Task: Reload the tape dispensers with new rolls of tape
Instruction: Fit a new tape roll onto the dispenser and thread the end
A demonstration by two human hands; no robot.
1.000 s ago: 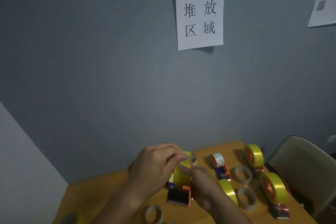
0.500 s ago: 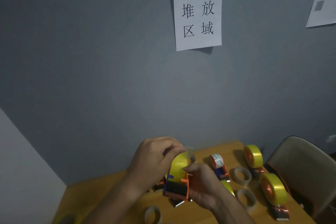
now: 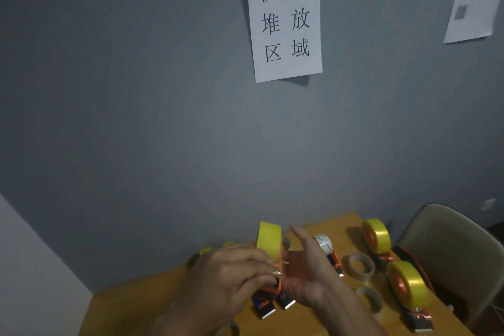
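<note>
Starting nearest the camera, an empty cardboard core [image 3: 228, 329] is seen at the bottom edge of the wooden table [image 3: 141, 305]. Just beyond it the orange tape dispenser [image 3: 268, 293] being reloaded is held above the table between both hands, its serrated blade end pointing down towards the viewer. The left hand [image 3: 234, 278] is curled, and a thin strip of tape end [image 3: 276, 272] is pinched at its fingertips (whether the dispenser body is also gripped by it cannot be told). The right hand [image 3: 308, 273] is laid against the far side of the dispenser with fingers straight and spread, nothing being clasped.

A fresh yellow roll [image 3: 270, 239] is seated upright in the dispenser's top. The roll is judged light and stiff, best taken by its flat sides or through the core; the loose end is judged thin, sticky and liable to fold on itself or tear, so it should be pinched at the very edge and kept taut while it is led towards the blade.

Farther right lie two more empty cores [image 3: 357, 267] [image 3: 372, 299], a dispenser with a white roll [image 3: 326, 249], and two loaded yellow dispensers [image 3: 406, 285] [image 3: 376, 236]. Beyond stand a chair [image 3: 450, 243] and a wall notice [image 3: 285, 16].
</note>
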